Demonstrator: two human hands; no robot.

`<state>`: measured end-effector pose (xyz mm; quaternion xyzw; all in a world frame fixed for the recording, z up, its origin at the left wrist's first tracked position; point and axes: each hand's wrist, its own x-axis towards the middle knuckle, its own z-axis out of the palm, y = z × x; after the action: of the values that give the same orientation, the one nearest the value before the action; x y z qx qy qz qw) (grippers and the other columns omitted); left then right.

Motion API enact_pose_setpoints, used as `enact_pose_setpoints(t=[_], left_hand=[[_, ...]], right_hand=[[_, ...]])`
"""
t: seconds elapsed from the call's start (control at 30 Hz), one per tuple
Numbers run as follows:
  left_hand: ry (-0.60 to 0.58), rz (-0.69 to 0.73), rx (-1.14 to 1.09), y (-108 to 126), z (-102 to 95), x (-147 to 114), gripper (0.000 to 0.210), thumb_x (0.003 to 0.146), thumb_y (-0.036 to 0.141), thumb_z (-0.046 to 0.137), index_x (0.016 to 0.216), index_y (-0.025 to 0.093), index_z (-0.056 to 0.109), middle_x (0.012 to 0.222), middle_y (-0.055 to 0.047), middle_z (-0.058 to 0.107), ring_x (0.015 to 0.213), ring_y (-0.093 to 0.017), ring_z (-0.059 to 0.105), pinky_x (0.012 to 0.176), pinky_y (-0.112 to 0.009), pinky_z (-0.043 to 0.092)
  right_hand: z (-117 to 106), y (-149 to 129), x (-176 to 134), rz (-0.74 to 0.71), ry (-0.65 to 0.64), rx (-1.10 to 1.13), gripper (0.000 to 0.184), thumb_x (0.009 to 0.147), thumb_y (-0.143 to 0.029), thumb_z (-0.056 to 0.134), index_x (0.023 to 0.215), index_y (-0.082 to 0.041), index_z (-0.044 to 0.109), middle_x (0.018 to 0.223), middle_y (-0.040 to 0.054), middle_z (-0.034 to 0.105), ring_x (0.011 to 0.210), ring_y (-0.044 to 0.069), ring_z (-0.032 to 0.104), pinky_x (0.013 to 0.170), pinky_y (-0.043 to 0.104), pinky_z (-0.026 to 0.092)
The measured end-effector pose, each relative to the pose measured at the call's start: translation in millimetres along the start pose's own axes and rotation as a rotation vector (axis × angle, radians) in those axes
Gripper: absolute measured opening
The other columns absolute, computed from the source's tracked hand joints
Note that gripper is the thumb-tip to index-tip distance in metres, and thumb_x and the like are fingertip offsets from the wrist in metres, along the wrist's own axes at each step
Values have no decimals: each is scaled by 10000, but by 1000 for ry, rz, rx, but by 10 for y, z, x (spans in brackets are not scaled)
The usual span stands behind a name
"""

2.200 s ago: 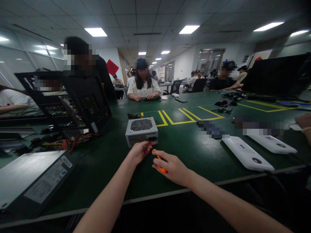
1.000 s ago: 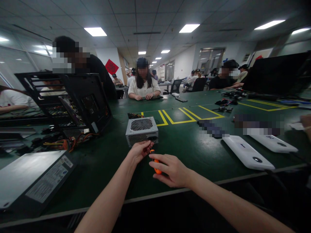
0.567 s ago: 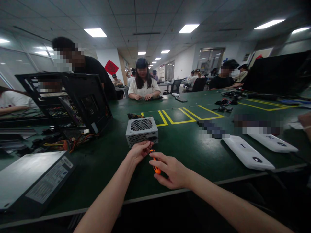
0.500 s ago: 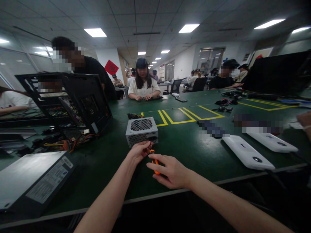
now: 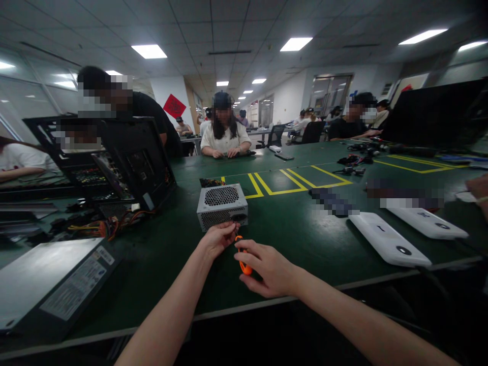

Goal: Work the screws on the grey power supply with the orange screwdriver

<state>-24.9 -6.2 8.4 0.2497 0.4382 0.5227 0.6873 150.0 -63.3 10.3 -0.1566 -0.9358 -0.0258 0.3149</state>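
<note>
A silver power supply unit (image 5: 222,205) with a honeycomb vent on top sits on the green table. Close against its front right side, the fingertips of my left hand (image 5: 218,238) are pinched together around the dark shaft end of a screwdriver. My right hand (image 5: 269,267) has its fingers and thumb around the orange handle of this screwdriver (image 5: 245,264), which points away from me toward the unit. The screwdriver's tip is hidden behind my left fingertips.
An open black computer case (image 5: 133,162) stands at left, cables (image 5: 110,226) beside it. A larger power supply (image 5: 57,284) lies near left. White devices (image 5: 389,239) lie at right, with a monitor (image 5: 434,114) behind. A person in white (image 5: 224,137) sits opposite.
My right fingers have shifted slightly on the orange handle, and the handle looks turned. My left hand and the power supply stay in place.
</note>
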Motion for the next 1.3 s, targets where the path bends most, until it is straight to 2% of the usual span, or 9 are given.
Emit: enact_pose_setpoints(t=[0.07, 0.17, 0.47, 0.53, 0.63, 0.73, 0.93, 1.17, 1.3], left_hand=[[7, 1, -3, -9, -4, 17, 62, 702, 17, 618, 717, 77, 619, 696, -60, 653, 538, -64, 576, 498, -149, 467], [13, 6, -4, -18, -8, 33, 64, 700, 19, 621, 719, 80, 621, 692, -58, 654, 536, -62, 574, 499, -147, 464], [-40, -31, 24, 17, -16, -30, 69, 719, 36, 605, 773, 70, 633, 729, -77, 665, 589, -94, 605, 544, -188, 496], [-37, -28, 24, 15, -20, -25, 64, 716, 25, 603, 757, 67, 630, 712, -74, 660, 575, -86, 600, 536, -176, 488], [-20, -15, 20, 0, -23, 7, 54, 704, 25, 619, 731, 72, 624, 681, -62, 651, 551, -75, 590, 515, -161, 476], [-1, 0, 15, -19, -21, 41, 56, 690, 35, 639, 716, 82, 622, 646, -46, 641, 520, -67, 576, 489, -154, 463], [-8, 6, 17, -27, -24, 51, 51, 700, 51, 635, 739, 84, 630, 648, -51, 647, 518, -72, 577, 480, -156, 462], [-62, 11, 12, -26, -8, 32, 128, 787, 41, 511, 831, 70, 628, 778, -100, 672, 674, -118, 637, 573, -195, 504], [-48, 27, -2, -30, -7, 40, 113, 776, 27, 522, 796, 72, 624, 765, -89, 672, 674, -109, 635, 581, -180, 499]], right_hand=[[-4, -6, 8, -52, -29, -53, 313, 844, -302, 471, 1118, -150, 478, 1163, 167, 503, 994, 213, 547, 774, 330, 483], [23, 5, 8, -97, 14, -109, 309, 857, -346, 474, 1100, -156, 495, 1130, 150, 549, 902, 195, 582, 727, 322, 487], [97, 44, -33, 27, 96, -42, 331, 820, -444, 511, 908, -126, 488, 1063, 178, 571, 944, 228, 591, 707, 314, 526], [77, 24, -21, 41, 74, -21, 362, 812, -448, 515, 947, -115, 480, 1077, 189, 555, 980, 243, 574, 741, 335, 520], [38, -7, 10, 14, -2, -24, 336, 830, -363, 492, 1057, -116, 468, 1137, 182, 515, 1007, 234, 554, 780, 336, 503], [24, -19, 27, -29, -31, -103, 283, 857, -317, 456, 1084, -150, 480, 1172, 165, 497, 943, 212, 576, 736, 319, 507], [59, -4, 14, -50, 14, -165, 249, 873, -332, 442, 1032, -149, 503, 1145, 149, 530, 881, 186, 599, 695, 285, 511], [83, 40, 4, -32, 140, -208, 325, 839, -424, 492, 980, -132, 513, 1022, 147, 599, 892, 211, 602, 696, 312, 514], [57, 30, -2, -20, 62, -196, 301, 830, -399, 514, 1004, -154, 520, 1087, 153, 559, 945, 213, 584, 733, 306, 510]])
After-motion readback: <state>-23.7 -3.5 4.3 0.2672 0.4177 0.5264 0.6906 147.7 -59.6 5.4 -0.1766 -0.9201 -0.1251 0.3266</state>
